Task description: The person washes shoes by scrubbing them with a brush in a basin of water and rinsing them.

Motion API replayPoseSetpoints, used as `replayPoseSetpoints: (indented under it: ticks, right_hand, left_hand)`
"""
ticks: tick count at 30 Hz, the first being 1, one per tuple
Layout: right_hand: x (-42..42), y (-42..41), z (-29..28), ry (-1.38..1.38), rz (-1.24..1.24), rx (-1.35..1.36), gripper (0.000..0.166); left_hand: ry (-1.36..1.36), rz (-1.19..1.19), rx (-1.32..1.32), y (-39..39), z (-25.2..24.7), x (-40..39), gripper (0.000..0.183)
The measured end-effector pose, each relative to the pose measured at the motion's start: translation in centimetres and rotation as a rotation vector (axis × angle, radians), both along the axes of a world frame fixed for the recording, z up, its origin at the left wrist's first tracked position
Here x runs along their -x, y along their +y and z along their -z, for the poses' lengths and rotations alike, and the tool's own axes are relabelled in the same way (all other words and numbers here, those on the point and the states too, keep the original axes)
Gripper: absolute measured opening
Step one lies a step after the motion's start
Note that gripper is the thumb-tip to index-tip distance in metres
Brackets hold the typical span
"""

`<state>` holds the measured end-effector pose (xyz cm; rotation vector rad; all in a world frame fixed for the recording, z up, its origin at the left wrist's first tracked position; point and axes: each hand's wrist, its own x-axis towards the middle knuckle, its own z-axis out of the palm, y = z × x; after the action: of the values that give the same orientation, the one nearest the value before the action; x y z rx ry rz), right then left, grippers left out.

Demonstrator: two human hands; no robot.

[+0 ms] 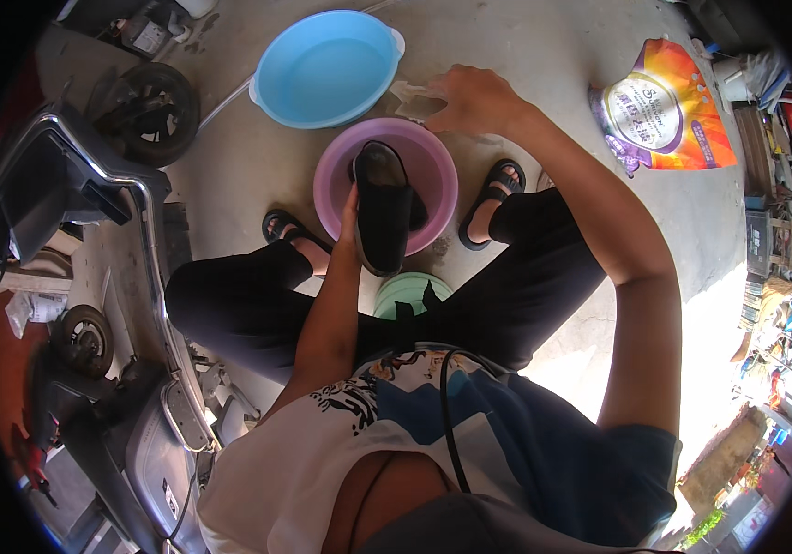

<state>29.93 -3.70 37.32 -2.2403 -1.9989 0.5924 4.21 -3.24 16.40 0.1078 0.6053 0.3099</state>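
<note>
My left hand (350, 216) grips a black closed-toe slipper (383, 221) by its side. The slipper is held over a pink basin (327, 201), its toe towards me and its opening facing up. Behind it another dark item (418, 210) shows in the basin, mostly hidden, perhaps the second slipper. My right hand (475, 102) is stretched past the basin's far right rim, thumb and fingers apart and nothing visible between them. Near those fingertips is a pale patch (413, 100) on the floor; I cannot tell what it is. Beyond the pink basin stands a light blue basin (330, 76).
Between my legs is a green plastic stool or tub (413, 291), partly covered. A colourful printed bag (669, 114) lies on the concrete floor at right. An electric scooter (154, 291) stands close on the left. Shelves with clutter (770, 228) line the right edge.
</note>
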Motion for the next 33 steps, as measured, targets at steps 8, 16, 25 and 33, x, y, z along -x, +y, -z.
replayPoseSetpoints:
  ticks: [8, 16, 25, 33]
  right_hand:
    - [-0.1, -1.2, -0.9, 0.025, 0.016, -0.102, 0.054]
    - [-1.0, -1.8, -3.5, 0.031, 0.132, -0.202, 0.054]
    - [-0.9, -1.9, -4.0, 0.107, 0.131, -0.225, 0.050]
    - [-0.9, -0.6, -4.5, 0.234, 0.155, -0.179, 0.041]
  left_hand:
    - [-0.027, 0.076, 0.094, -0.6, 2.6, -0.5, 0.064]
    - [0.731, 0.115, -0.634, 2.5, 10.2, -1.6, 0.071]
    - [1.488, 0.632, -1.460, 1.6, 10.3, -4.7, 0.093]
    - [1.329, 0.877, -1.634, 1.1, 10.6, -3.9, 0.103]
